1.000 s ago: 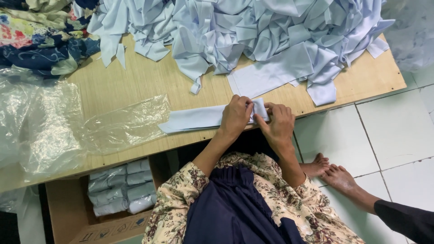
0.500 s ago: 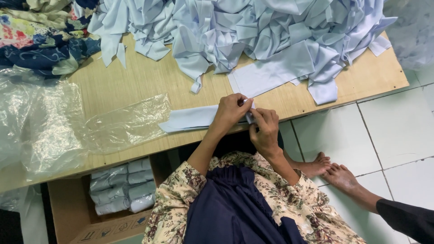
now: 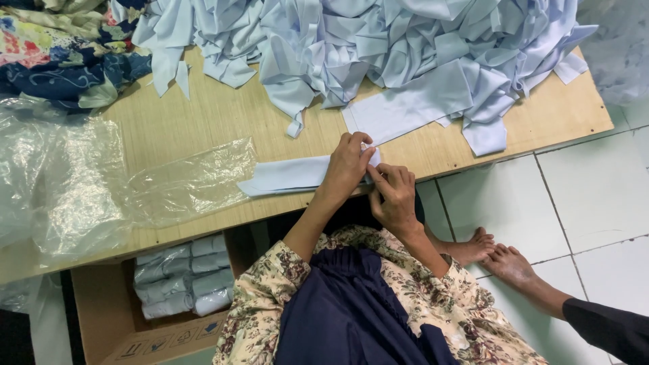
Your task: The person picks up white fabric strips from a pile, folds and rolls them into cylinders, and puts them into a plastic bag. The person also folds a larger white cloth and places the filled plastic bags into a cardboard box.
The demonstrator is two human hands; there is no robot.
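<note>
Head camera shows the left hand (image 3: 348, 164) and right hand (image 3: 392, 196) pinching one end of a folded pale blue fabric strip (image 3: 287, 174) lying at the near edge of the wooden table (image 3: 203, 122), beside crumpled clear plastic bags (image 3: 101, 182)

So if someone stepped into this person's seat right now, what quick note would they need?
Left hand: pressing down on the right end of the folded pale blue cloth strip at the near edge of the wooden table.
Right hand: pinching the same end from below.
Done: rolled pale blue bundles lie stacked in the cardboard box under the table.
Left: the big heap of loose pale blue cloth pieces at the far side; clear plastic bags lie on the left.
</note>
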